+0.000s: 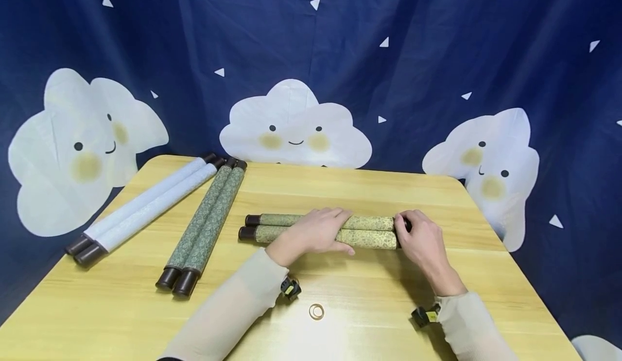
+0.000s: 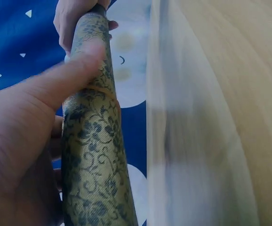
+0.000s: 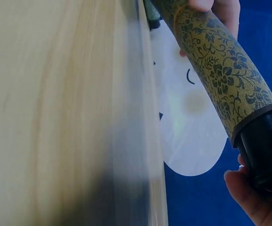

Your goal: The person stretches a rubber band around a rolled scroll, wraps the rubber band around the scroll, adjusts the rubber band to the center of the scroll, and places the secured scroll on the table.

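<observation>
A gold-green scroll (image 1: 366, 238) with a dark floral pattern, rolled from both ends into two parallel rolls, lies crosswise in front of me in the head view. My left hand (image 1: 316, 232) grips it near the middle, thumb along the near roll. A thin orange band (image 2: 101, 89) circles the scroll by that thumb in the left wrist view. At the right end my right hand (image 1: 424, 240) holds the dark end knobs (image 3: 260, 150), fingers curled round them. Both dark knobs (image 1: 248, 233) at the left end stick out free.
Left on the wooden table (image 1: 272, 318) lie a dark green double-rolled scroll (image 1: 206, 226) and a pale blue-white one (image 1: 150, 207), their far ends close together. Two thin tan rings (image 1: 316, 311) lie near the front. Behind the table hangs a blue curtain (image 1: 413, 80) with clouds.
</observation>
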{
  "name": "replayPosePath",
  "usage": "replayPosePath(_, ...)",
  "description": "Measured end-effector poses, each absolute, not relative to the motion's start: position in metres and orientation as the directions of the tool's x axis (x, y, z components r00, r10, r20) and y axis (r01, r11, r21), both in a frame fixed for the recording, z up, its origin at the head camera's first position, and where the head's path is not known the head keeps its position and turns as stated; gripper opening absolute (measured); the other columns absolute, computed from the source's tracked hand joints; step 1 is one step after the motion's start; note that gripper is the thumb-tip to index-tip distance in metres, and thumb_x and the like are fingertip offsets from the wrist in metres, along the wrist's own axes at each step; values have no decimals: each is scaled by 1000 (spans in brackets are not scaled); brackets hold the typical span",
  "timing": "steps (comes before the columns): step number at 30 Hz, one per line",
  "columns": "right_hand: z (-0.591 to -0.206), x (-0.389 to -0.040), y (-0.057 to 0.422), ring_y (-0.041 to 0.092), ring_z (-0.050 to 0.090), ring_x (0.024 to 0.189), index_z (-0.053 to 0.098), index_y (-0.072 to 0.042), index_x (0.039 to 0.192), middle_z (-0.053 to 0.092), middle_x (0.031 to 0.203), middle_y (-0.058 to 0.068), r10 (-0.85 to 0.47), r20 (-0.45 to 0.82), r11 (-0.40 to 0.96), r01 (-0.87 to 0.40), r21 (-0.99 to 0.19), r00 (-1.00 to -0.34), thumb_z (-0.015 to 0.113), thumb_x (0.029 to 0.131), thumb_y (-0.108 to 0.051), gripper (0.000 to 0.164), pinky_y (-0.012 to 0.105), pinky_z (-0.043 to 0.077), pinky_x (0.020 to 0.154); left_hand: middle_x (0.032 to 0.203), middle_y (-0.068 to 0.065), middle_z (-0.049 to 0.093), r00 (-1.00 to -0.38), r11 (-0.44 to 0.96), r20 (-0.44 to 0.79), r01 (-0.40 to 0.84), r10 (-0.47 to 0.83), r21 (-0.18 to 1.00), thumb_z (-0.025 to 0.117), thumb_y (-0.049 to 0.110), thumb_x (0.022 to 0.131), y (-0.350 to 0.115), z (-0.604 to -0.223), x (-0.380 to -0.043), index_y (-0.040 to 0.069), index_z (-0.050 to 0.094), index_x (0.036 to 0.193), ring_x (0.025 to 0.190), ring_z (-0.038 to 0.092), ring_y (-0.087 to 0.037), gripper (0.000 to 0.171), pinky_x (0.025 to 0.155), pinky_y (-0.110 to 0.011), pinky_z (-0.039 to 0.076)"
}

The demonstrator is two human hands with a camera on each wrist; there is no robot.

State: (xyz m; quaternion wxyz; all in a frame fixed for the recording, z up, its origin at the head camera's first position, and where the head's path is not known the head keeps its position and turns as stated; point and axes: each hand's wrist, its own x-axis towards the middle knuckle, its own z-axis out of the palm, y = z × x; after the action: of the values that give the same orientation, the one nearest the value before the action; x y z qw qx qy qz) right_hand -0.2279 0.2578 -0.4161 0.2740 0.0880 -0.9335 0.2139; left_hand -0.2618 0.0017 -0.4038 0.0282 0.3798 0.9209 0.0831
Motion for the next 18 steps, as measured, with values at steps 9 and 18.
replayPosePath(9, -410, -227, 262, 39, 65, 87, 72, -1, 96, 69, 93, 16, -22, 539, 892, -259, -370, -842, 52, 99, -23, 31, 57, 48, 78, 151, -12, 40, -715, 711, -31, 687, 698, 150, 60, 65, 84, -3, -399, -268, 5, 35, 151, 137, 39, -26, 93, 115, -37, 27)
replayPosePath(18, -411, -227, 261, 40, 65, 87, 73, -1, 96, 69, 94, 15, -23, 539, 896, -257, -364, -842, 52, 98, -25, 31, 57, 48, 78, 147, -9, 47, -724, 717, -27, 677, 690, 166, 64, 64, 82, -6, -396, -267, 5, 41, 147, 132, 46, -26, 90, 113, -37, 32)
